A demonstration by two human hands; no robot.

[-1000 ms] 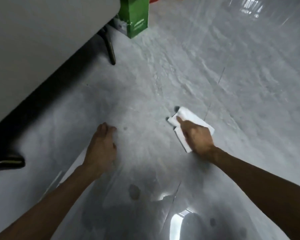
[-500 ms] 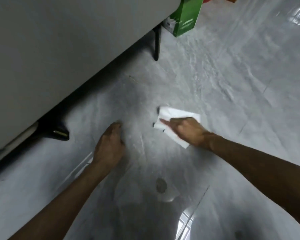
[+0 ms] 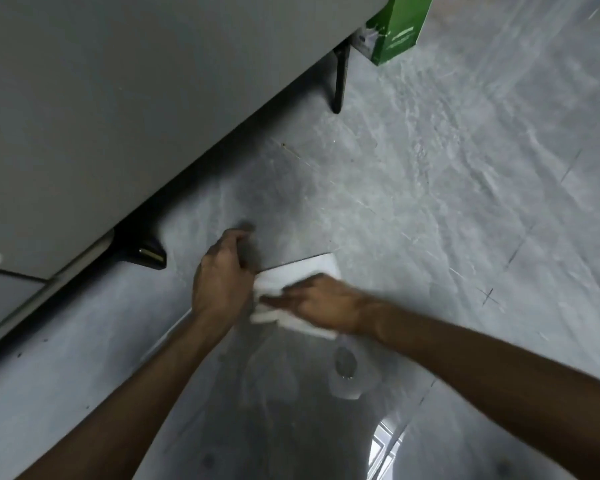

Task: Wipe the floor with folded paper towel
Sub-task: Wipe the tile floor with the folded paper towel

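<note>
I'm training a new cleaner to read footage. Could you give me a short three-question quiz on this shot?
1. True or false: the right hand presses flat on the paper towel.
2. Which stands nearest the black furniture leg? A) green box B) red bucket C) broom
3. Fill in: the left hand rests on the ____.
Key: 1 true; 2 A; 3 floor.

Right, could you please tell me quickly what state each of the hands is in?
Left hand: open, resting on the floor, holding nothing.
Right hand: open, flat fingers pressing the folded paper towel.
</note>
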